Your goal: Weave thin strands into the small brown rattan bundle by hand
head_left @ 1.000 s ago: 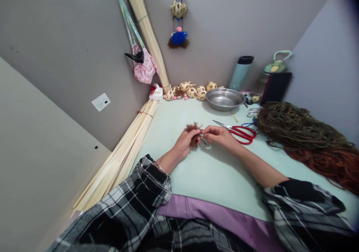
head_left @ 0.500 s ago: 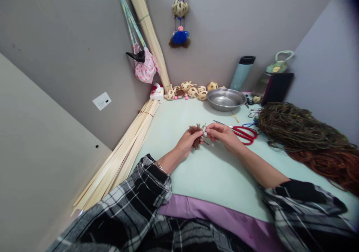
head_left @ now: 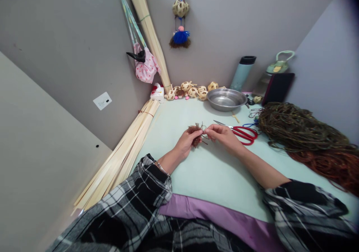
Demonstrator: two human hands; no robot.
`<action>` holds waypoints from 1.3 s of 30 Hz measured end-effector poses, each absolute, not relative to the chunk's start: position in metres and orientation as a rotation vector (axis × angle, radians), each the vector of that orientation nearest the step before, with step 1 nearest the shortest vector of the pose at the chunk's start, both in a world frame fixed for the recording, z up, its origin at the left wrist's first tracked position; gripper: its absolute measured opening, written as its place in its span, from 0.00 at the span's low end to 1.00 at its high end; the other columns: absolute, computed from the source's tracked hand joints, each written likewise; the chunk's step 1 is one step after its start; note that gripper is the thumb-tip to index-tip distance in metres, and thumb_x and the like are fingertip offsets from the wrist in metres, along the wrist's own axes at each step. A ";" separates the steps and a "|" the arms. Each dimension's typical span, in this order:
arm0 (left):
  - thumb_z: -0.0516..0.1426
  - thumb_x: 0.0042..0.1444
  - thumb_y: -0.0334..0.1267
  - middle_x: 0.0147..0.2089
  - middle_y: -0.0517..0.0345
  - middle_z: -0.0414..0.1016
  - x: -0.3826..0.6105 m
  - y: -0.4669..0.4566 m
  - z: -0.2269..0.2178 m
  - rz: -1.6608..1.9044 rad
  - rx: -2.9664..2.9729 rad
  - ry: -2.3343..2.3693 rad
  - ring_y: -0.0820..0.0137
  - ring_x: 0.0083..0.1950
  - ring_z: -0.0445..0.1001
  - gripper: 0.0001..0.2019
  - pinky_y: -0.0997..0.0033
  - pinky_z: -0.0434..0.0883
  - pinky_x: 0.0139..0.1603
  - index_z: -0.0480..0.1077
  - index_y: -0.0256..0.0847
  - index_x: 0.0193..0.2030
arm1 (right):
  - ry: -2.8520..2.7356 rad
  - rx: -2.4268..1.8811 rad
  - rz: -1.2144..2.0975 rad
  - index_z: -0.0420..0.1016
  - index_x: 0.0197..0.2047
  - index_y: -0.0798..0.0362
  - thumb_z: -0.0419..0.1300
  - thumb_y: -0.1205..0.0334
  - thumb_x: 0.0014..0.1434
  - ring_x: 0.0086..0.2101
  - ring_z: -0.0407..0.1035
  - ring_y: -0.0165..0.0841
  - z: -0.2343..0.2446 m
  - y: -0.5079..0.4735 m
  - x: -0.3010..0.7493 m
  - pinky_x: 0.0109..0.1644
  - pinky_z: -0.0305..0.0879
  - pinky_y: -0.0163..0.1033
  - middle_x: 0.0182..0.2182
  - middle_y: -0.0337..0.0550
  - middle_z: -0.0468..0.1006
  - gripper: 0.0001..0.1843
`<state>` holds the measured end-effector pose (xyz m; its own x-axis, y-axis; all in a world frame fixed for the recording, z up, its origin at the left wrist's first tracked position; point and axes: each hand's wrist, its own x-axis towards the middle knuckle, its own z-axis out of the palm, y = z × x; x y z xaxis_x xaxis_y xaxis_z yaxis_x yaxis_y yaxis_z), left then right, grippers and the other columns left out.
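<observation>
My left hand (head_left: 187,143) pinches a brown yarn tassel (head_left: 196,141), its frayed strands sticking out above and below the thumb. Close against it on the right, my right hand (head_left: 221,133) has its thumb and forefinger pressed together at the tassel's edge, where thin loose strands stick out. What lies between those right fingertips is too small to make out. Behind the right hand lie red-handled scissors (head_left: 244,135), with the blade tip pointing left past the knuckles.
A metal bowl (head_left: 227,99) stands at the back, beside several woven strip balls (head_left: 193,92). Dark green yarn (head_left: 300,126) and rust-brown yarn (head_left: 325,166) are heaped at right. Bundled wooden strips (head_left: 126,147) lean along the left edge. A bottle (head_left: 243,74) stands behind the bowl.
The right fingertips have come slightly closer to the left thumb at the tassel. The left hand stays almost still, with the tassel still in its grip.
</observation>
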<state>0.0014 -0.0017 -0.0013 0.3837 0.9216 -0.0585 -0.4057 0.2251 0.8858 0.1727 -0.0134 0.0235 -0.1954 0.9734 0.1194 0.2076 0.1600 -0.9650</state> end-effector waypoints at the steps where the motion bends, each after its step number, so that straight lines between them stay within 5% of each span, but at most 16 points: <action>1: 0.67 0.46 0.44 0.28 0.60 0.71 0.002 -0.002 -0.001 1.030 0.914 0.700 0.78 0.27 0.67 0.15 0.76 0.62 0.30 0.74 0.35 0.35 | -1.587 -1.190 1.116 0.73 0.28 0.55 0.66 0.45 0.54 0.23 0.58 0.26 0.024 -0.014 0.172 0.28 0.53 0.34 0.20 0.36 0.68 0.20; 13: 0.66 0.47 0.43 0.25 0.61 0.69 0.001 -0.008 0.006 1.032 0.991 0.685 0.77 0.26 0.64 0.12 0.74 0.57 0.28 0.73 0.35 0.30 | -1.560 -1.151 1.236 0.78 0.33 0.56 0.67 0.50 0.50 0.26 0.67 0.30 0.024 -0.018 0.164 0.30 0.62 0.36 0.28 0.43 0.80 0.16; 24: 0.68 0.45 0.38 0.30 0.59 0.73 0.002 -0.006 0.004 1.011 0.945 0.608 0.79 0.28 0.68 0.14 0.76 0.64 0.32 0.75 0.34 0.37 | -1.543 -1.098 1.159 0.72 0.31 0.54 0.66 0.55 0.51 0.24 0.62 0.27 0.025 -0.016 0.166 0.30 0.58 0.35 0.23 0.36 0.71 0.12; 39: 0.69 0.44 0.44 0.27 0.61 0.71 0.002 -0.003 0.003 1.016 0.852 0.686 0.79 0.27 0.68 0.16 0.77 0.68 0.32 0.72 0.34 0.32 | -1.455 -1.089 1.184 0.70 0.30 0.53 0.64 0.61 0.49 0.23 0.63 0.27 0.026 -0.014 0.167 0.30 0.59 0.35 0.25 0.36 0.72 0.07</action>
<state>0.0024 -0.0035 0.0031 0.3781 0.9204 -0.0997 -0.4368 0.2723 0.8573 0.1668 -0.0141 0.0256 -0.1689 0.9776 0.1257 0.0753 0.1399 -0.9873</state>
